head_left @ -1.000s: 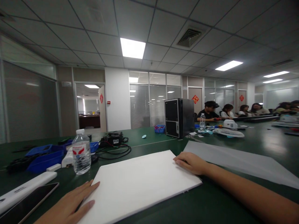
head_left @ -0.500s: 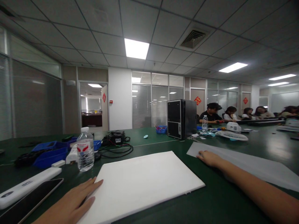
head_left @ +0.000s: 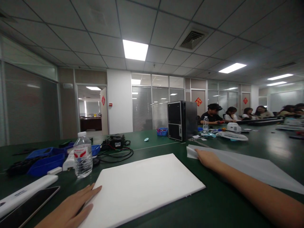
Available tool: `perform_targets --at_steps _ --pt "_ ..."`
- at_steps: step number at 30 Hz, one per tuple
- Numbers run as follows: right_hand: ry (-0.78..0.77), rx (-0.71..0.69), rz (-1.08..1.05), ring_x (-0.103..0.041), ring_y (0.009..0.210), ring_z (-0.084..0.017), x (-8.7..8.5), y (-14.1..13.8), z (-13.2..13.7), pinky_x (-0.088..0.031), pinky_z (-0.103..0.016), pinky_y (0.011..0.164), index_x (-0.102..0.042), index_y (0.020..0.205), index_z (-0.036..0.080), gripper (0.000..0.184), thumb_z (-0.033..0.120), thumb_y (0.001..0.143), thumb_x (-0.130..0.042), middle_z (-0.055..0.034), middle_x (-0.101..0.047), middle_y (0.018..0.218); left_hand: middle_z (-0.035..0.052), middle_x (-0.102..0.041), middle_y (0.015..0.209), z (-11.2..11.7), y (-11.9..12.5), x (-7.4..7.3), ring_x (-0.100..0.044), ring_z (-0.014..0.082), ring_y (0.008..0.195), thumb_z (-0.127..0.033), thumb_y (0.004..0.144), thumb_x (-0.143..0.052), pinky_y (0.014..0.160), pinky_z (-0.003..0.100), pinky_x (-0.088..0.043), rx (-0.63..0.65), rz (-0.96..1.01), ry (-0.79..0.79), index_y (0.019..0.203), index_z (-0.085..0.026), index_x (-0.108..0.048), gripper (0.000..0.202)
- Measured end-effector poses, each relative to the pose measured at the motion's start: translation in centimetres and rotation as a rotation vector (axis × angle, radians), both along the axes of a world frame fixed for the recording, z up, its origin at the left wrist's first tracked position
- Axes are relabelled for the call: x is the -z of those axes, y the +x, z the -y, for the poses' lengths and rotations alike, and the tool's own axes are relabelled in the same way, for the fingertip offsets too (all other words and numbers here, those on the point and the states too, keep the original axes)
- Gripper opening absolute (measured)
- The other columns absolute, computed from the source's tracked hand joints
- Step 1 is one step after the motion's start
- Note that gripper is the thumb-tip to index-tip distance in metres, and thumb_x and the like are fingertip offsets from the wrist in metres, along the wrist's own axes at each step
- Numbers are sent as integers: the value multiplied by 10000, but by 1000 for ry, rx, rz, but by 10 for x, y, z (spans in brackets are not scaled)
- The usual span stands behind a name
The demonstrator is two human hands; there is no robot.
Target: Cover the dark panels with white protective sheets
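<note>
Open-plan office, long green table (head_left: 213, 202), other people seated far right. White foam board (head_left: 140, 185) lies flat on the table in front of the camera. Left hand (head_left: 71, 207) rests flat, fingers spread, on the board's near left corner. Right hand (head_left: 207, 158) lies on the near corner of the thin translucent sheet (head_left: 249, 166) just right of the board; corner slightly lifted, finger grip unclear. Water bottle (head_left: 82, 155) stands left of the board.

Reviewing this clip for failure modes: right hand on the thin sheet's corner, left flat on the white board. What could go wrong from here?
1. The thin sheet looks flimsy; the right hand at its lifted corner could crease or tear it.
2. The left hand covers only a corner of the white board, so the board might skid on the table.
3. The water bottle stands close to the board; a bump could tip it.
</note>
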State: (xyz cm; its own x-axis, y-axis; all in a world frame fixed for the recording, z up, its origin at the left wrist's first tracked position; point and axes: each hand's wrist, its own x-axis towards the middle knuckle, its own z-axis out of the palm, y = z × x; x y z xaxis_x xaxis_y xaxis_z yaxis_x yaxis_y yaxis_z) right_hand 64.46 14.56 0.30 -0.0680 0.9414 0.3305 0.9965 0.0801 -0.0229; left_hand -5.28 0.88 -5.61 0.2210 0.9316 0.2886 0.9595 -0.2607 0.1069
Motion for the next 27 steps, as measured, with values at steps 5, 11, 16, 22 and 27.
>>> perform_targets --at_steps 5,11,16,22,27 --pt "152 -85 3 -712 1022 -328 -20 -41 24 -511 -417 846 -491 1492 229 497 246 1005 -392 -158 -732 1210 -62 -444 1586 4 6 -8 -423 298 1469 -581 1002 -399 1221 556 -337 6 25 -17 1494 -426 -460 519" --pt "260 -365 -123 -707 1051 -301 -32 -104 66 -521 -424 893 -491 1487 234 474 322 1047 -337 -137 -709 1271 -80 -345 1639 9 4 -15 -342 263 1516 -630 1006 -332 1258 522 -266 -6 -5 -91 1539 -444 -373 565" --pt "-17 -715 -282 -712 796 -191 -33 -133 88 -546 -329 755 -344 1558 282 566 401 1017 -466 -67 -750 1140 -87 -322 1648 13 6 -16 -325 263 1524 -645 1005 -315 1264 528 -241 -12 1 -102 1549 -448 -344 580" --pt "40 -553 -251 -685 1053 -258 -21 -88 46 -518 -422 941 -409 1531 233 566 463 1013 -426 -115 -716 1233 -81 -357 1633 10 7 -16 -357 269 1509 -647 993 -350 1255 522 -268 -20 10 -90 1531 -447 -388 575" --pt "-76 -238 -85 -525 1338 -368 2 -22 7 -390 -489 1128 -554 1442 116 728 638 952 -423 -217 -555 1464 -78 -326 1651 10 7 -18 -313 243 1529 -656 1000 -302 1269 513 -228 -21 -7 -133 1548 -443 -358 590"
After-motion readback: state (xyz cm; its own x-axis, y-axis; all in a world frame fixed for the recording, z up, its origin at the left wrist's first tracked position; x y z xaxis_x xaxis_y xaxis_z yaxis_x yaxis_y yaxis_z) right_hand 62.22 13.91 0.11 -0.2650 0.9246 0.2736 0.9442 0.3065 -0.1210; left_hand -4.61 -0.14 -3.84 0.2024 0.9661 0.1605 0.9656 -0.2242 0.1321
